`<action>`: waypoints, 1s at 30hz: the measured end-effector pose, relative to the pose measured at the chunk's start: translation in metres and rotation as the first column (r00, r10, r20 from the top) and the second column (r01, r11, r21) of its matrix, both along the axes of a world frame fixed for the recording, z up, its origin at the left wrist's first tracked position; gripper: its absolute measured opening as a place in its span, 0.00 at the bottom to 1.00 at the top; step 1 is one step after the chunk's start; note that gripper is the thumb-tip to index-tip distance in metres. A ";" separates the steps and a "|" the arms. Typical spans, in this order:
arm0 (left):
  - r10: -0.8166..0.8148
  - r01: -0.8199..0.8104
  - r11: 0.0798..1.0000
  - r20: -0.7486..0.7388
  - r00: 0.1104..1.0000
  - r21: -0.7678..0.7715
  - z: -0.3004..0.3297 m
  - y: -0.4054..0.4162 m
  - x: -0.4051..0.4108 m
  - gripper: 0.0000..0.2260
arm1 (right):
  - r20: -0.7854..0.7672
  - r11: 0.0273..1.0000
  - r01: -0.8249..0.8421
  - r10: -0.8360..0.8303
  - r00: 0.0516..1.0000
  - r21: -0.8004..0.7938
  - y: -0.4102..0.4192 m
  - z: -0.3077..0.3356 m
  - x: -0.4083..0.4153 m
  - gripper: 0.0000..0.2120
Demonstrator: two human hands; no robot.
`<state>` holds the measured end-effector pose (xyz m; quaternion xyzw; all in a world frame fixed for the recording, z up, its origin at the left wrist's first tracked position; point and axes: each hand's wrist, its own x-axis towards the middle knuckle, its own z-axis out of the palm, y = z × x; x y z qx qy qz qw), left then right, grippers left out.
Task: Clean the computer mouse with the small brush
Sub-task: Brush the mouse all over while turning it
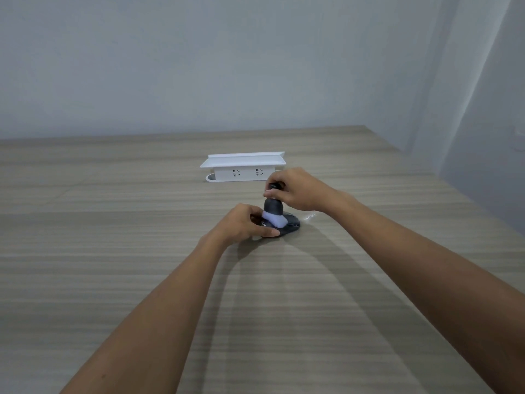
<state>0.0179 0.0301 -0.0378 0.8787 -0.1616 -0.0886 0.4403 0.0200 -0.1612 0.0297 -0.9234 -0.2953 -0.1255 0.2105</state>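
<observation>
**Brush on the mouse, both hands engaged**

The black computer mouse [288, 226] lies flat on the wood-grain desk [113, 265], just beyond the middle of the view, toward 12 o'clock from the person. The left hand [244, 223] comes in from 7 o'clock and grips the mouse's near-left end, thumb along its near edge and fingers curled over the top. This looks like a bracing hold, so the mouse does not slide while it is swept.

The right hand [295, 191] reaches in from 4 o'clock and pinches the dark handle of the small brush [273, 213] near its top. The brush stands nearly upright, handle up and slightly tilted, with its pale bristles [274, 220] splayed against the mouse's upper surface. Holding it high and steep would let the bristle tips do the work with light pressure.

The mouse's long axis seems to run roughly from 8 o'clock to 2 o'clock, though the left hand hides one end, so I cannot tell which end carries the buttons.

At 12 o'clock behind the hands, near but apart from them, sits a white desktop socket box [243, 172] with two outlets facing the person. A small pale mark [310, 216] lies on the desk just beside the mouse at 3 o'clock.
</observation>
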 end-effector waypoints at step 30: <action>-0.025 0.024 0.998 -0.033 0.999 -0.056 -0.003 0.002 0.004 0.18 | -0.005 0.992 0.123 -0.124 0.992 -0.017 0.002 0.000 0.008 0.10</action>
